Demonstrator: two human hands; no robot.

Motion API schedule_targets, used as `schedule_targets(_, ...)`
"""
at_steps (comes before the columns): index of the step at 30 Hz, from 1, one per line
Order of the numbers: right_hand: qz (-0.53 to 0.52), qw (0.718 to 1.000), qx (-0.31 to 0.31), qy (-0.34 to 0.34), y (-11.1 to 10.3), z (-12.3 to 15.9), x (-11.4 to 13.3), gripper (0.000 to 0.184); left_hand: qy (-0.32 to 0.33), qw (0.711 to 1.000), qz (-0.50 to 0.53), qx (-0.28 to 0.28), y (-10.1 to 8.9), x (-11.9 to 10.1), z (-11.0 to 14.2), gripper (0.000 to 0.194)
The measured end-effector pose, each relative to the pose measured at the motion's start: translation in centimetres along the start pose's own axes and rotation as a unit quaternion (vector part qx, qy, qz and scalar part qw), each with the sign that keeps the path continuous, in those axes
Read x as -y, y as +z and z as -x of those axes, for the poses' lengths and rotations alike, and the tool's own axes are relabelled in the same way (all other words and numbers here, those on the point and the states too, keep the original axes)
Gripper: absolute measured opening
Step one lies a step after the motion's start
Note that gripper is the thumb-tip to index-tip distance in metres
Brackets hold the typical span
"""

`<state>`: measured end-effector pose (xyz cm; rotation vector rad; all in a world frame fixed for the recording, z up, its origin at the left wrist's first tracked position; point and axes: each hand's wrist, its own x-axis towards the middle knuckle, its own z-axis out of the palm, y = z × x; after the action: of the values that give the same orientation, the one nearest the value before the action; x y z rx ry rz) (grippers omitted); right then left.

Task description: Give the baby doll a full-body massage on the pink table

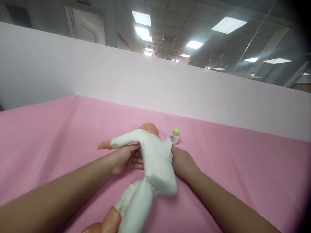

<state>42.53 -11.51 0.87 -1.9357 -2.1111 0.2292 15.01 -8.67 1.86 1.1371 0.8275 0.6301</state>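
A baby doll (155,161) with a white cloth body lies on the pink sheet (60,136), head away from me, one arm stretched to the left. My left hand (126,158) presses flat against the doll's left flank under that arm, fingers extended. My right hand (182,161) is curled against the doll's right side, its fingers hidden behind the body. The doll's legs point toward me at the bottom edge.
A small white bottle with a green cap (175,136) stands on the sheet just right of the doll's head. A pale partition wall (170,84) runs along the far edge of the sheet.
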Motion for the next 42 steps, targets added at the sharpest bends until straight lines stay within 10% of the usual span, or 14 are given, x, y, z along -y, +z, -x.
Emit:
schedule_targets(7, 0.04, 0.997, 0.025, 0.053, -0.3, -0.5, -0.2, 0.026, 0.195, 0.914, -0.355, -0.007, 1.1, 0.4, 1.8, 0.02)
schedule_targets(13, 0.007, 0.999, 0.001, 0.045, 0.2, -0.3, -0.9, 0.021, 0.457, 0.725, -0.507, -0.091, 2.5, -0.6, 3.5, 0.042)
schedule_targets(20, -0.006, 1.0, -0.013, -0.012, 0.3, -0.4, -0.8, 0.023, 0.428, 0.608, -0.634, -0.213, 0.5, 0.1, 1.6, 0.067)
schedule_targets(35, -0.035, 0.991, -0.087, -0.099, 0.9, -0.2, -1.2, 0.066, 0.253, 0.637, -0.68, -0.261, -3.1, -0.7, -0.7, 0.065)
schedule_targets(42, -0.076, 0.957, -0.21, -0.182, 0.6, 0.6, -0.4, 0.044, 0.244, 0.731, -0.619, -0.151, -4.8, -1.3, -1.0, 0.059)
